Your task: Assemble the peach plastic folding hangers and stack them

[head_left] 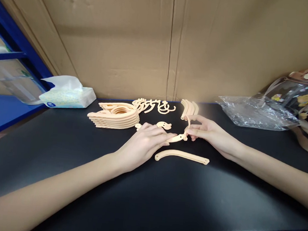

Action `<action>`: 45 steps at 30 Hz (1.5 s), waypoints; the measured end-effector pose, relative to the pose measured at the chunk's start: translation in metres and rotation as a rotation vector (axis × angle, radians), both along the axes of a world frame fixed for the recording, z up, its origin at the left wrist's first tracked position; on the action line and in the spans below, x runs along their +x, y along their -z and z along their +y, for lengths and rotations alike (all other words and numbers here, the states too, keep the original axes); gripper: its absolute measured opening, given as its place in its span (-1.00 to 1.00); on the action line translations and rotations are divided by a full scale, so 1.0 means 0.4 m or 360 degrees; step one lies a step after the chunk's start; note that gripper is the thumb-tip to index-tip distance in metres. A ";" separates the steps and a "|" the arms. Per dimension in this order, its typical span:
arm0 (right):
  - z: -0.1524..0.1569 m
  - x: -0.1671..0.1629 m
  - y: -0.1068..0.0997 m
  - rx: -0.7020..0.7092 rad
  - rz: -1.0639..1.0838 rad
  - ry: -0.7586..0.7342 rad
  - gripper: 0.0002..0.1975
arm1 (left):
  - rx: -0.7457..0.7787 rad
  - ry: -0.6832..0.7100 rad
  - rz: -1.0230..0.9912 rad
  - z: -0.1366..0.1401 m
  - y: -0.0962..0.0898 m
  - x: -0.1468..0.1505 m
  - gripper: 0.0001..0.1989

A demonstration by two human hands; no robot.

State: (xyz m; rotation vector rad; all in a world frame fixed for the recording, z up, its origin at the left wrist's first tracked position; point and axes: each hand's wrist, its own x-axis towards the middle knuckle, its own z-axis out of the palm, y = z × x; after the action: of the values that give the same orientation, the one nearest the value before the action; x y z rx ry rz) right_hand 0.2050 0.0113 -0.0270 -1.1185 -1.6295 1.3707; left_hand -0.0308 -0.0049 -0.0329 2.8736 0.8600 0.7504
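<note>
My left hand is closed on a cream plastic hanger arm, whose holed end points right. At that end, my right hand pinches a cream hanger hook, its curve standing upward. Hook and arm meet at the holed end; whether they are joined I cannot tell. A loose curved hanger arm lies on the table just in front of my hands. Behind my left hand rests another cream hanger piece, partly hidden by the fingers.
On the black table, a stack of cream hanger parts stands left of centre. Several hooks and curved arms lie behind. A tissue pack is at left; a clear plastic bag and transparent backpack are at right.
</note>
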 end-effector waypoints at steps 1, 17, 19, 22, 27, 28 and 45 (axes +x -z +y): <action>-0.001 -0.001 -0.001 -0.0001 -0.0016 0.0010 -0.51 | 0.0018 0.0003 0.0028 0.000 0.000 0.000 -0.71; -0.004 -0.010 -0.005 0.0068 -0.0066 0.0041 -0.56 | 0.0117 -0.0007 0.0164 0.001 0.002 0.001 -0.71; -0.004 -0.011 -0.006 0.0086 -0.0059 0.0035 -0.57 | 0.0112 -0.0011 0.0177 0.000 0.002 0.002 -0.71; -0.006 -0.013 -0.007 0.0105 -0.0054 0.0028 -0.58 | 0.0118 -0.0016 0.0200 0.000 0.002 0.004 -0.71; -0.010 -0.014 -0.008 0.0115 -0.0073 0.0037 -0.61 | 0.0115 -0.0029 0.0248 0.000 0.002 0.006 -0.71; -0.010 -0.014 -0.007 0.0125 -0.0073 0.0036 -0.61 | 0.0118 -0.0027 0.0256 0.000 0.002 0.006 -0.71; -0.002 -0.011 0.020 0.0262 -0.0068 0.0026 -0.56 | 0.0014 -0.0142 0.0194 0.020 -0.002 -0.005 -0.71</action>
State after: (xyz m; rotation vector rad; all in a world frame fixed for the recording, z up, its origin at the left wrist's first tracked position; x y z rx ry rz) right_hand 0.2006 0.0107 -0.0350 -1.0682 -1.7261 1.1858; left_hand -0.0329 0.0031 -0.0320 2.9317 1.0071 0.5927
